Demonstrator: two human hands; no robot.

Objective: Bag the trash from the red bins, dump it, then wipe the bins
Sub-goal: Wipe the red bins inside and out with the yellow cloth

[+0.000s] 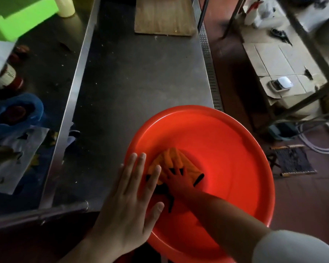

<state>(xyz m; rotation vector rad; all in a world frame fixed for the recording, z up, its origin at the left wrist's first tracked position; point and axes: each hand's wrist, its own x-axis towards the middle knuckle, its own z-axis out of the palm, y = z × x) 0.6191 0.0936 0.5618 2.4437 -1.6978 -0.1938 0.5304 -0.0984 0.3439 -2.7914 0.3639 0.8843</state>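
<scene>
The single head-worn camera is looking forward and steeply down from above the near end of the steel bench [141,73], its wide lens bending the edges of the scene. It is sitting close over the red bin [207,133], with the left hand [129,188] and right hand [179,179] showing near the bottom edge and the floor [300,202] filling the right side.

I see the bin [198,112] at the near right end of the table [141,73], with its right side past the table edge. The cloth [171,158] lies in the bin, under the right hand [179,181]. The left hand [129,196] rests flat on the bin's left rim. A board [163,16] lies at the table's far end. Left of the table stand a box [17,14] and a bottle [65,6]. To the right, a mat [294,162] lies on the floor, and farther back a scale [280,84] sits on cardboard [273,59].
</scene>
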